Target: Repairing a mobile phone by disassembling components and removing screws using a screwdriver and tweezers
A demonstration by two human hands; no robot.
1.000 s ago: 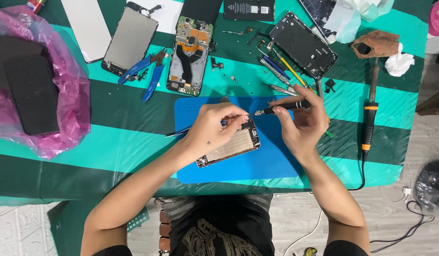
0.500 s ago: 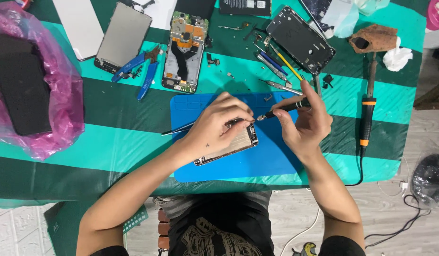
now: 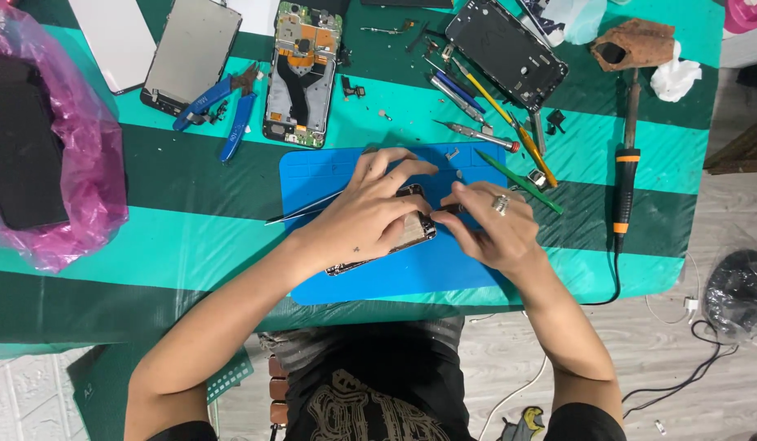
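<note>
The person's left hand (image 3: pixel 370 214) is lying flat over a dark-framed opened phone (image 3: pixel 411 237) resting on a bright blue rubber work mat (image 3: pixel 346 269); its fingers (image 3: pixel 395 167) are spreading loosely across the phone's upper edge and pressing it down rather than pinching it. Only the phone's right end and lower rim are showing from under the palm. The right hand (image 3: pixel 489 224), wearing a silver ring (image 3: pixel 500 202), is meeting the phone's right end, with thumb and forefinger pressing together around something small and dark at that corner; what it is cannot be told. A pair of thin metal tweezers (image 3: pixel 301 214) is sticking out to the left from beneath the left hand, lying across the mat's edge. Just beyond the right fingertips a green plastic pry tool (image 3: pixel 521 184) is lying slantwise, and further out are sitting a slim grey metal screwdriver (image 3: pixel 476 135) and a yellow-handled screwdriver (image 3: pixel 497 110). Well beyond the left fingertips a second stripped phone body with exposed circuit boards (image 3: pixel 301 77) and blue-handled pliers (image 3: pixel 223 106) are lying on the green-and-teal striped tablecloth (image 3: pixel 191 180). Far to the right of the right hand a black-and-orange soldering iron (image 3: pixel 626 175) is lying lengthwise, and far left a pink plastic bag (image 3: pixel 76 163) is holding dark flat items.
</note>
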